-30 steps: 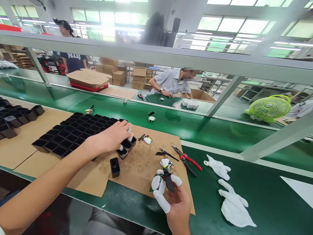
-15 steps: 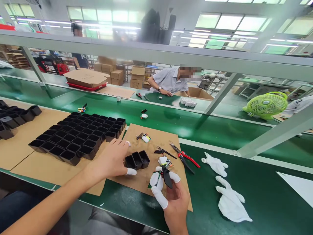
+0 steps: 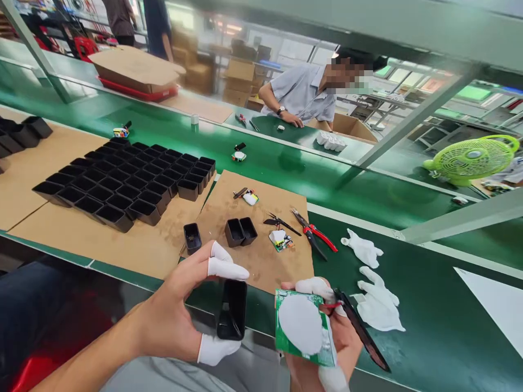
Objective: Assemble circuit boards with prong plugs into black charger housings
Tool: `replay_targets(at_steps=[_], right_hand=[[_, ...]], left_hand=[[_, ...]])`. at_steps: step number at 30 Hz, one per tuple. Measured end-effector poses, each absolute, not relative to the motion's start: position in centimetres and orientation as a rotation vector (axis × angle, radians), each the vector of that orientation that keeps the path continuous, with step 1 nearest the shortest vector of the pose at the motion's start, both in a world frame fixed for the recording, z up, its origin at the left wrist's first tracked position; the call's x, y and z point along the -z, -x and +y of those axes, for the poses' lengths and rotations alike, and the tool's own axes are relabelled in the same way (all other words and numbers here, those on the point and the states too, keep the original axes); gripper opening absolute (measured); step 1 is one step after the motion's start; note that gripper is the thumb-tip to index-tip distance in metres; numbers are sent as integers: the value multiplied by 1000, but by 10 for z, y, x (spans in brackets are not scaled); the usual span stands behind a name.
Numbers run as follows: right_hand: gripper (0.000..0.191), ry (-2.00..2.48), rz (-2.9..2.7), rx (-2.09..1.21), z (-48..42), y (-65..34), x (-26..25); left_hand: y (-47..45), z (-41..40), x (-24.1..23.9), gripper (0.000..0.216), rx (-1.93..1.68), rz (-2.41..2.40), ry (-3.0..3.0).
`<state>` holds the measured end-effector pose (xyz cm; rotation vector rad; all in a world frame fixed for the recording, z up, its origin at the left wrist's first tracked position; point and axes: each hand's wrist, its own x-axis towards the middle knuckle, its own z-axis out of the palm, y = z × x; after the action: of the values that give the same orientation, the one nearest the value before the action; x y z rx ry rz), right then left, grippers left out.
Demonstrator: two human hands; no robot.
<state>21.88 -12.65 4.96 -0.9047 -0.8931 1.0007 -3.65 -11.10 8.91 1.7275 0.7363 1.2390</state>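
Note:
My left hand (image 3: 186, 313), with white finger cots, holds a small black plastic case (image 3: 232, 310) between thumb and fingers near the table's front edge. My right hand (image 3: 327, 332) grips a green circuit board (image 3: 303, 328) with a white oval patch, and black tweezers (image 3: 362, 331) stick out to the right of it. On the cardboard sheet (image 3: 261, 218) beyond lie two joined black cases (image 3: 241, 231), one single black case (image 3: 192, 238) and another small circuit board (image 3: 280, 240).
A block of several black cases (image 3: 126, 182) fills the left cardboard. Red-handled cutters (image 3: 316, 237), black tweezers (image 3: 280, 222) and white gloves (image 3: 378, 305) lie to the right. A green fan (image 3: 469, 160) stands far right. A person (image 3: 304, 95) sits across the green conveyor (image 3: 286, 163).
My left hand has lifted one black case off the cardboard and drawn it close. My right hand has pulled the board nearer and turned it. The view tilted down.

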Motion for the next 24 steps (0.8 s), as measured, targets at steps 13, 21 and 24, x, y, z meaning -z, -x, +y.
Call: replay_targets(at_steps=[13, 21, 24], right_hand=[[49, 994, -880, -1077, -117, -164, -122], [48, 1053, -1014, -1015, -120, -185, -97], [43, 1125, -1108, -944, -123, -199, -94]], left_hand=[[34, -116, -76, 60, -1360, 585, -1579], [37, -120, -70, 72, -1398, 565, -1566], [36, -124, -69, 75, -1403, 586, -1528]])
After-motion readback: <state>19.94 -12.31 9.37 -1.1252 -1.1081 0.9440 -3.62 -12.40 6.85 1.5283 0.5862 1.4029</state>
